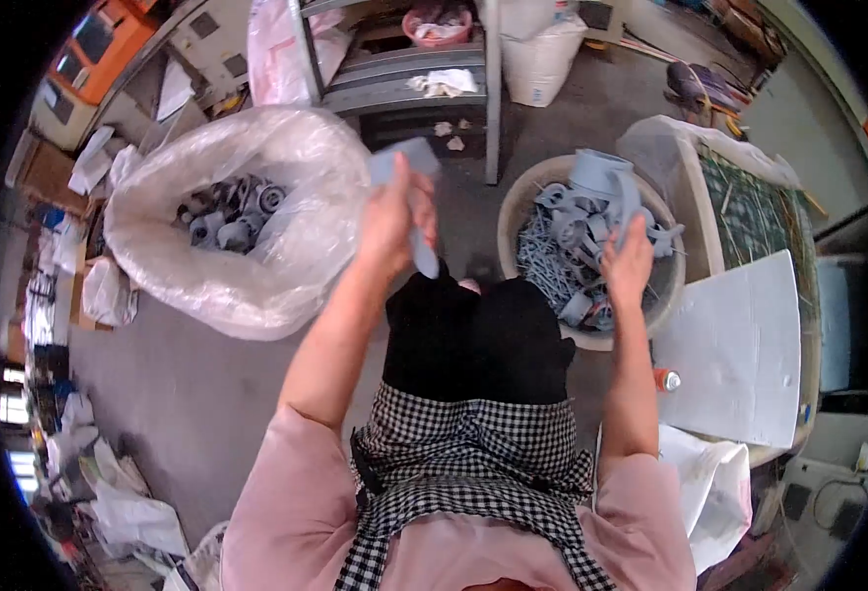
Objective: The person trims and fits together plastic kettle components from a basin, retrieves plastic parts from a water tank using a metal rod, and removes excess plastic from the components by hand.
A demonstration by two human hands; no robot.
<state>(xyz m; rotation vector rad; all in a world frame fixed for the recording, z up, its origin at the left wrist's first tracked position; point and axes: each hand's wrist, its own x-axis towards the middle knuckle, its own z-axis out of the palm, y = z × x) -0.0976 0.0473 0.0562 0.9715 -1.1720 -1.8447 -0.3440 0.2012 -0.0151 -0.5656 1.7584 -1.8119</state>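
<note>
1. Gripping a flat grey piece [416, 158] with the left hand [396, 219] right now, fingers clamped on it. It's a bit blurred, but a wide panel sticks out at the top and a rounded end hangs down below the hand

2. That piece is up in the air between the two containers, just beside the edge of the clear plastic bag [138, 236] on the left

3. Right hand [630, 258] is over at the round tub [509, 227], fingers closed on the lower end of a curved grey part [628, 197]. Can't tell exactly how each finger sits, some are hidden

4. The curved part stands up over the pile in the tub, near a wide grey ring [596, 172], with loads of thin grey sticks [544, 258] heaped along the left side

5. The bag sits wide open on the floor [217, 404] with a bunch of grey parts [237, 231] down inside, some of them round

6. Farther out there are metal steps [399, 102] with a white cloth [446, 82] on one tread, plus a white sack [544, 64] beside them

7. Right of the tub: a big white board [734, 350] leaning at an angle, and a small can [666, 380] near its lower left edge
</note>
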